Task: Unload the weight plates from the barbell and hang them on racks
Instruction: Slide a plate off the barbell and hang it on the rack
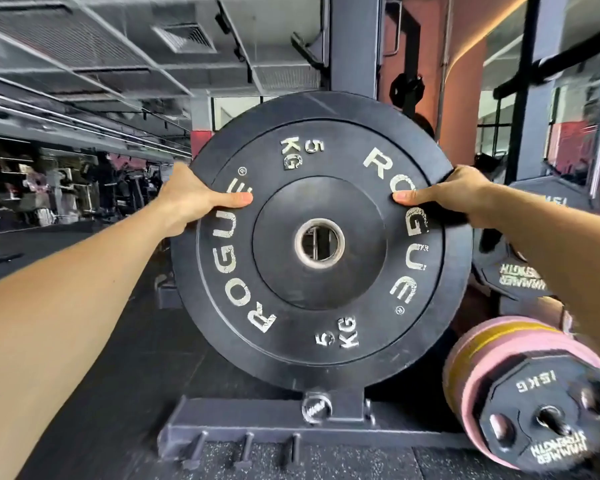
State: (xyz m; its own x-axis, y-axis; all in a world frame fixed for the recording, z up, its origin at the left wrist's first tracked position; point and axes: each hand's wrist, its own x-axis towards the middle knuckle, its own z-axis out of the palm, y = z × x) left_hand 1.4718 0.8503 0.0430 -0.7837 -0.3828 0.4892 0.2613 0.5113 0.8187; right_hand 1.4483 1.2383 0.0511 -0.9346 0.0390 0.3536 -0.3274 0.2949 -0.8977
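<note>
Holding the black 5 kg Rogue bumper plate (321,240) upright before the rack upright (355,43), left hand (187,199) and right hand (454,195) gripping opposite rim edges, thumbs pressed on the face. Best kept level, centre hole lined up squarely with a storage peg, then slid on without tilting; peg itself not clearly visible.

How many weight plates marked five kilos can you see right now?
1: the round black rubber Rogue bumper plate, gripped at its edges by the left hand and right hand. Others may be hidden behind it.
</note>
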